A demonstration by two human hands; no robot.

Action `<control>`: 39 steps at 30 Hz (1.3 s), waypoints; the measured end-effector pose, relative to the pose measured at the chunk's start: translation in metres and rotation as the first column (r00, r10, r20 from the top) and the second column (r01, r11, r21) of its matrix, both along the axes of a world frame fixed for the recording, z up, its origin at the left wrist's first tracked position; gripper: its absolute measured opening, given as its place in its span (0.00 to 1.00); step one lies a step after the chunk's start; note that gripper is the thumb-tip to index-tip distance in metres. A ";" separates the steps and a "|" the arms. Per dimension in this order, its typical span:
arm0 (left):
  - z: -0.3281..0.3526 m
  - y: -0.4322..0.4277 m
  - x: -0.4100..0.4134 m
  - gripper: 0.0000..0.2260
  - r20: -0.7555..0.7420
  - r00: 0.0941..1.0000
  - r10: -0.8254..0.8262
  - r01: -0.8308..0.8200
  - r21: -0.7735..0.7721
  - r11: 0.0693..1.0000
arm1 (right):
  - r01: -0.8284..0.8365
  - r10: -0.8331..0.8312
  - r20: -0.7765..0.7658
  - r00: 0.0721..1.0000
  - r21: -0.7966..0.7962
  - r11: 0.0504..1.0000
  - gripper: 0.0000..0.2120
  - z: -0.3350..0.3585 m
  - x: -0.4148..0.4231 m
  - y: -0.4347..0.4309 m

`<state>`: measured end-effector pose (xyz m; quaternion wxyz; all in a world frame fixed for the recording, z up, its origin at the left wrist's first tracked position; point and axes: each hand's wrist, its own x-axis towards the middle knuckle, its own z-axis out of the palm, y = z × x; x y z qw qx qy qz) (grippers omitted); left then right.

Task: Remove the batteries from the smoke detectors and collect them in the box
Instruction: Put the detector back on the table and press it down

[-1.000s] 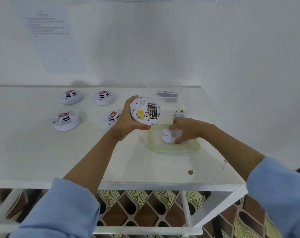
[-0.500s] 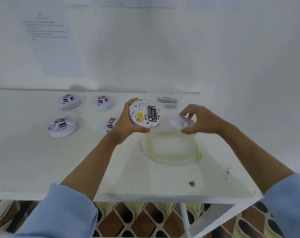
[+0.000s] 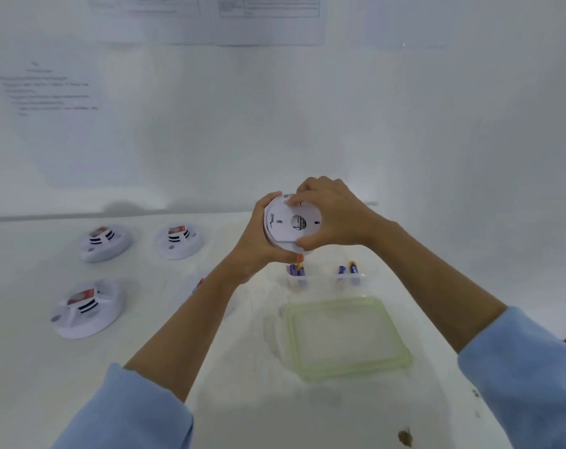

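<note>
While the head view looks down on the white table (image 3: 48,384), both hands hold one smoke detector (image 3: 291,223) raised above it. The left hand (image 3: 259,251) cups its left edge, fingers closed round the rim. The right hand (image 3: 336,215) presses a round white cover onto its back, fingers clamped at top and bottom. Below the hands, a small clear box (image 3: 323,281) holds purple batteries (image 3: 348,270) standing upright. A clear green-edged lid (image 3: 346,335) lies flat nearer the person. Three more detectors (image 3: 87,309) rest at left, well apart from the box; a fourth is mostly hidden behind the left forearm.
</note>
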<state>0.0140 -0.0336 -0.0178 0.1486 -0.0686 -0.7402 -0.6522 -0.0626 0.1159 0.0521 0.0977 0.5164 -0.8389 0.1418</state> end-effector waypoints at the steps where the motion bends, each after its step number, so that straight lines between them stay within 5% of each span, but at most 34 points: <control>1: 0.000 -0.003 -0.005 0.45 0.003 1.000 -0.009 0.009 0.000 1.000 | 0.003 -0.003 0.013 1.000 -0.001 1.000 0.34 -0.001 -0.003 -0.002; 16: -0.004 -0.022 -0.036 0.44 0.024 0.998 -0.058 0.057 0.026 0.998 | -0.015 0.007 0.108 0.994 0.078 0.997 0.30 -0.003 -0.036 -0.015; 30: -0.014 -0.017 -0.029 0.44 -0.025 0.991 0.128 -0.128 -0.015 0.992 | -0.003 0.040 0.325 0.945 -0.116 0.993 0.26 -0.042 -0.037 -0.021; 33: -0.008 -0.020 -0.027 0.43 -0.044 0.978 0.205 -0.209 -0.212 0.955 | 0.020 0.091 0.505 0.858 -0.211 0.977 0.25 -0.042 -0.028 -0.026; 36: 0.002 -0.020 -0.017 0.38 -0.014 0.938 0.345 -0.321 -0.404 0.857 | 0.059 0.200 0.719 0.666 -0.318 0.946 0.26 -0.035 -0.009 -0.035; 39: 0.005 -0.022 0.003 0.48 -0.145 0.896 0.419 -0.425 -0.551 0.718 | 0.120 0.230 0.767 0.599 -0.370 0.921 0.37 -0.041 0.009 -0.048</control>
